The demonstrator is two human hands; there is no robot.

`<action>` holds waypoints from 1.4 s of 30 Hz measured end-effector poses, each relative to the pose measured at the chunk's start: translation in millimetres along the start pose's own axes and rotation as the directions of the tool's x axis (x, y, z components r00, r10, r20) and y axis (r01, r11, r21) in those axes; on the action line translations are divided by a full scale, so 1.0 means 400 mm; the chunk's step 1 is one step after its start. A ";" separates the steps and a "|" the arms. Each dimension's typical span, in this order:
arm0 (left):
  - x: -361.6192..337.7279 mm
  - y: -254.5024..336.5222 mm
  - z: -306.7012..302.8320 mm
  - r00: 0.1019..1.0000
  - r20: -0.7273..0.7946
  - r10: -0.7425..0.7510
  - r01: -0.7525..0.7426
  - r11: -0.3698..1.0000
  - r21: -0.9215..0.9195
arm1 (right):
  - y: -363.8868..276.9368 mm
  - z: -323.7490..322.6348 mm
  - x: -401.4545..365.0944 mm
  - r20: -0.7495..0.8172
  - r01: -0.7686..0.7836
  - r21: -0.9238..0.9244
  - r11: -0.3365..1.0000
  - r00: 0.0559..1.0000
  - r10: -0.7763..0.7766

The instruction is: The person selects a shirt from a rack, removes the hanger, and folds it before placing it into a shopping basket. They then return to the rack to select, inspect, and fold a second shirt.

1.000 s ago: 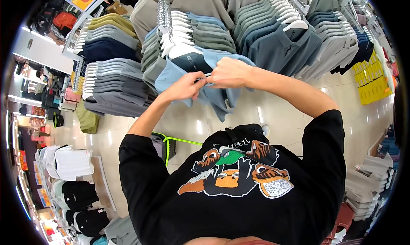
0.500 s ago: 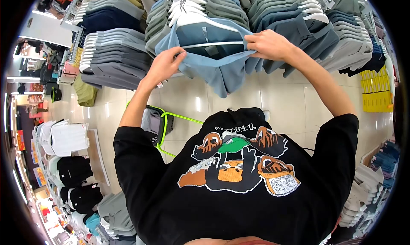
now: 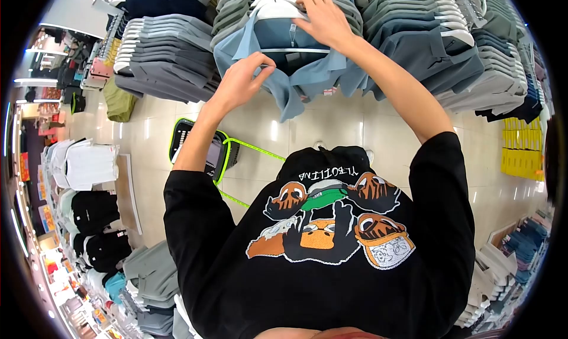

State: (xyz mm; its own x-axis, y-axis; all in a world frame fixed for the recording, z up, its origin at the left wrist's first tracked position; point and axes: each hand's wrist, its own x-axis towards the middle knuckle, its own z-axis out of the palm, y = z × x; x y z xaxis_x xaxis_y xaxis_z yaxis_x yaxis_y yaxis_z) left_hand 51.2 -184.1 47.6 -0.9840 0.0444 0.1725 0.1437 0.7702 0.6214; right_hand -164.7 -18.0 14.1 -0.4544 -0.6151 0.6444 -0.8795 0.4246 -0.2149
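A light blue collared shirt (image 3: 286, 90) hangs at the front of a rack on a white hanger (image 3: 278, 10), its neck spread wide and a tag inside. My right hand (image 3: 326, 22) reaches over the shirt's right shoulder, with thumb and fingers around the hanger's upper part. Beside the left half of the collar (image 3: 241, 40) is my left hand (image 3: 241, 83), thumb and forefinger apart, close over the fabric. The hanger's lower bar crosses the neck opening.
Rows of grey shirts (image 3: 171, 61) hang to the left and dark teal shirts (image 3: 426, 61) to the right. A black basket with a green rim (image 3: 222, 161) stands on the tiled floor (image 3: 266, 132). Yellow boxes (image 3: 522, 149) are at the far right.
My right hand has left the right side of the collar and moved up and inward to the hanger. My left hand has let go of the collar, which now hangs more open.
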 end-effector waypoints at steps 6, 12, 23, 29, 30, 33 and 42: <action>-0.033 -0.020 -0.007 0.995 -0.070 -0.077 0.072 0.995 -0.064 | 0.010 -0.012 0.014 -0.016 0.129 -0.094 0.987 0.991 -0.131; -0.052 -0.074 0.008 0.960 -0.180 -0.216 0.146 0.931 -0.334 | 0.005 -0.017 0.027 -0.125 0.172 0.033 0.985 0.978 -0.167; -0.039 -0.079 0.059 0.828 -0.502 -0.249 0.147 0.961 -0.235 | -0.138 -0.211 -0.063 0.376 -0.043 0.320 0.946 0.923 -0.085; -0.053 0.034 0.066 0.827 -0.511 -0.234 0.312 0.947 0.072 | -0.199 -0.280 -0.080 0.501 -0.100 0.291 0.952 0.863 -0.062; -0.053 0.030 0.065 0.832 -0.543 -0.113 0.249 0.951 0.184 | -0.195 -0.291 -0.079 0.442 -0.055 0.290 0.956 0.893 -0.083; -0.066 0.028 0.040 0.900 -0.416 -0.133 0.295 0.887 0.354 | -0.162 -0.329 -0.094 0.407 -0.022 0.281 0.959 0.908 -0.099; -0.087 0.001 0.000 0.853 -0.302 -0.426 0.437 0.899 -0.033 | -0.055 -0.437 -0.202 0.422 -0.237 0.477 0.846 0.906 0.017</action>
State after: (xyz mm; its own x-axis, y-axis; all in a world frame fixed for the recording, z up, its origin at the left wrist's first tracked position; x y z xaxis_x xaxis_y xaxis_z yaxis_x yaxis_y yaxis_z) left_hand 85.7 -185.2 41.8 -0.8688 -0.4822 0.1128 -0.2978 0.6909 0.6588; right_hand -83.8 138.4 95.3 -0.4861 -0.8309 0.2706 -0.7039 0.1888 -0.6847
